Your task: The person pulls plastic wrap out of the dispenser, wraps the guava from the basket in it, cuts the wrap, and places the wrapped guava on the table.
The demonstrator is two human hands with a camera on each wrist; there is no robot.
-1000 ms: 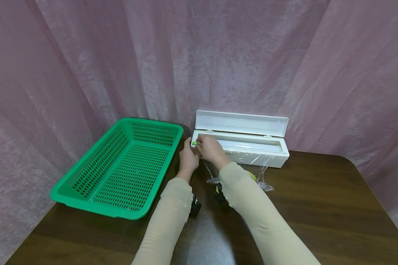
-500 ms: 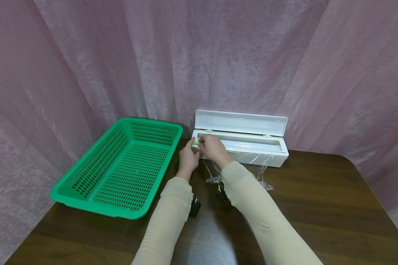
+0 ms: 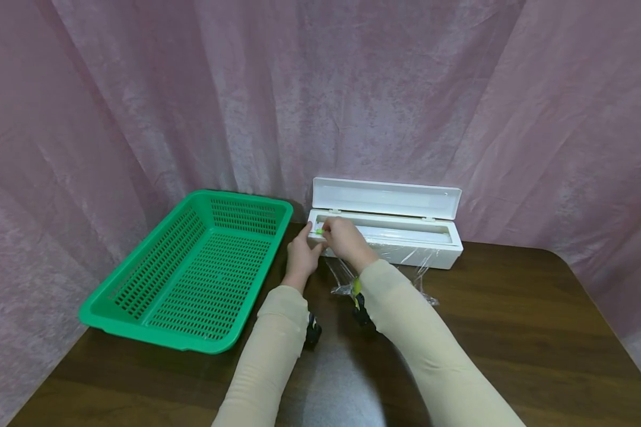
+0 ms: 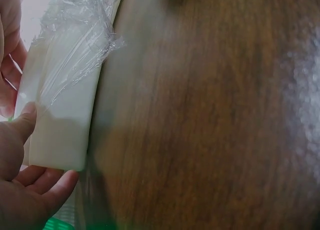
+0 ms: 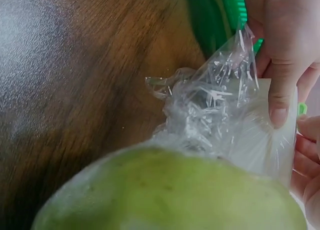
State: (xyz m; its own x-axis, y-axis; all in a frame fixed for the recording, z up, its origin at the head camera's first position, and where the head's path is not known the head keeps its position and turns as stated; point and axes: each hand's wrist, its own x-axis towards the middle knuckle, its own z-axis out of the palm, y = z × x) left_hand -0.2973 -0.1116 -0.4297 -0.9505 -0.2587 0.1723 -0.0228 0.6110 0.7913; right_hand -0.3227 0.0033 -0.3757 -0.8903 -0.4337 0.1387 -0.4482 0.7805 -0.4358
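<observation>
A white plastic wrap dispenser stands with its lid raised and a roll of film inside. Clear plastic wrap hangs crumpled over its front. My left hand holds the dispenser's left end, thumb on the front edge and fingers around the end in the left wrist view. Just beside it, my right hand pinches a small green slide cutter on the front rim; its grip is partly hidden. A green-yellow rounded fruit fills the bottom of the right wrist view.
A green perforated plastic basket stands left of the dispenser on the dark wooden table. A pink curtain hangs close behind. Dark wrist cameras sit under both forearms.
My right hand and the green slide cutter have shifted slightly to the right along the dispenser's front rim. My left hand stays at the left end.
</observation>
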